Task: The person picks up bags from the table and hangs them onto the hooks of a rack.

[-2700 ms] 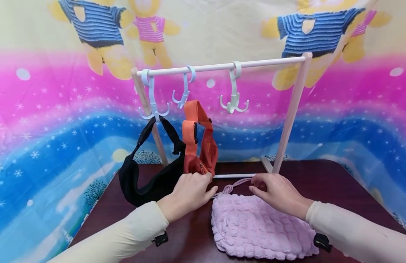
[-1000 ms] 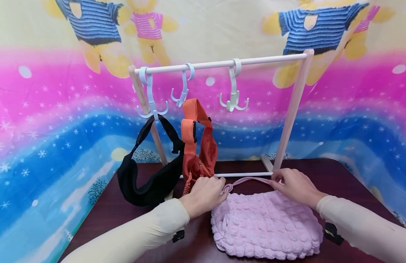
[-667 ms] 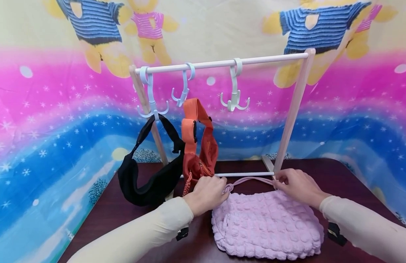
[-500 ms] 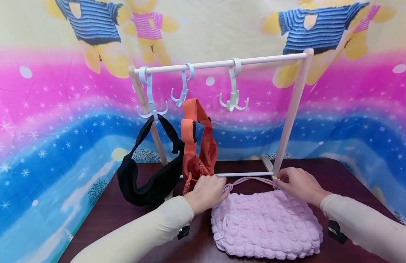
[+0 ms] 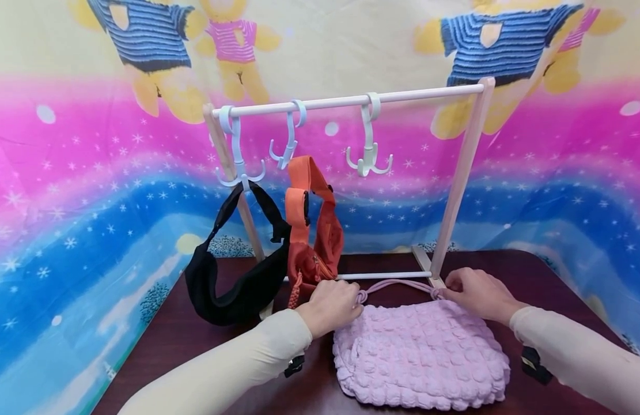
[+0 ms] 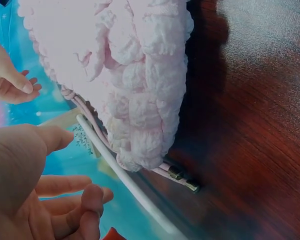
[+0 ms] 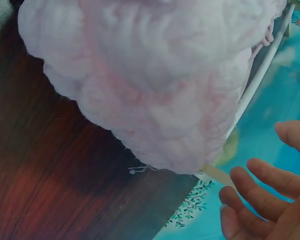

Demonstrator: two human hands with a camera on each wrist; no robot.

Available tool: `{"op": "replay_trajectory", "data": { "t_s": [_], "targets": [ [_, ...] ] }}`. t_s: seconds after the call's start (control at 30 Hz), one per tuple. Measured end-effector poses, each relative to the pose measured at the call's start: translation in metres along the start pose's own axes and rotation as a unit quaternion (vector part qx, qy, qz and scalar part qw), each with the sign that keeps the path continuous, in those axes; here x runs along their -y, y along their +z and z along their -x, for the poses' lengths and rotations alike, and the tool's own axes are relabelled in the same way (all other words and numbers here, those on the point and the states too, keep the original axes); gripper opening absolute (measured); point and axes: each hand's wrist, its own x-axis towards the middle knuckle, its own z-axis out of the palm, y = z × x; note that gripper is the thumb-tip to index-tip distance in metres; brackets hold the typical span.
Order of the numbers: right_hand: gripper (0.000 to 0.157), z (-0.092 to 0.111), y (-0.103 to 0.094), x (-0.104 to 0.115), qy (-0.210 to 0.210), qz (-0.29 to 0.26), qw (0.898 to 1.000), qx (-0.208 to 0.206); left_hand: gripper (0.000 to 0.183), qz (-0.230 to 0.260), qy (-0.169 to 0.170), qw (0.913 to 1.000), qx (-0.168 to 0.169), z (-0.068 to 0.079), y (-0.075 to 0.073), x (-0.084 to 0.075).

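A pink puffy bag (image 5: 420, 354) lies on the table, its corded strap (image 5: 400, 282) arched along the far edge with a knot at each end. My left hand (image 5: 332, 308) is at the bag's left corner, close to the left knot. In the left wrist view the left hand (image 6: 45, 185) has loosely bent fingers, thumb apart, nothing between them; metal-tipped cord ends (image 6: 182, 180) lie beneath the bag. My right hand (image 5: 480, 293) is just beyond the right knot. Its fingers (image 7: 270, 172) are spread and hold nothing in the right wrist view.
Behind the bag stands a wooden rack (image 5: 459, 178) with several-pronged hooks. A black bag (image 5: 237, 282) hangs from the left hook (image 5: 241, 155); an orange bag (image 5: 314, 230) is beside it, near the middle hook (image 5: 288, 141). The right hook (image 5: 368, 144) carries nothing.
My right hand has moved right along the strap and let go of its right end, where the knot now shows. My left hand has shifted slightly right. The bag stays put.
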Motion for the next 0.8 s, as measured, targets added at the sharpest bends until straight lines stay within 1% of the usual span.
{"op": "replay_trajectory", "data": {
  "t_s": [0.17, 0.27, 0.33, 0.5, 0.6, 0.8],
  "targets": [
    [0.016, 0.002, 0.005, -0.003, 0.014, -0.005, 0.999, 0.029, 0.029, -0.003, 0.000, 1.0000, 0.005, -0.001, 0.004, 0.000],
    [0.017, 0.003, 0.007, -0.006, 0.017, -0.002, 0.999, 0.042, 0.030, 0.000, -0.002, 1.0000, 0.008, -0.002, 0.007, -0.001],
    [0.021, 0.003, 0.006, -0.008, 0.020, 0.002, 0.999, 0.051, 0.029, 0.007, -0.002, 0.9998, 0.016, -0.002, 0.009, -0.001],
    [0.037, 0.002, 0.005, -0.011, 0.029, 0.015, 0.997, 0.073, 0.024, 0.012, -0.001, 0.9993, 0.037, -0.002, 0.014, -0.003],
    [0.040, 0.001, 0.006, -0.013, 0.030, 0.020, 0.996, 0.082, 0.024, 0.002, 0.000, 0.9995, 0.033, -0.001, 0.016, -0.004],
    [0.036, 0.000, 0.008, -0.016, 0.030, 0.024, 0.995, 0.087, 0.019, -0.018, -0.003, 0.9998, 0.012, -0.002, 0.018, -0.005]
  ]
}}
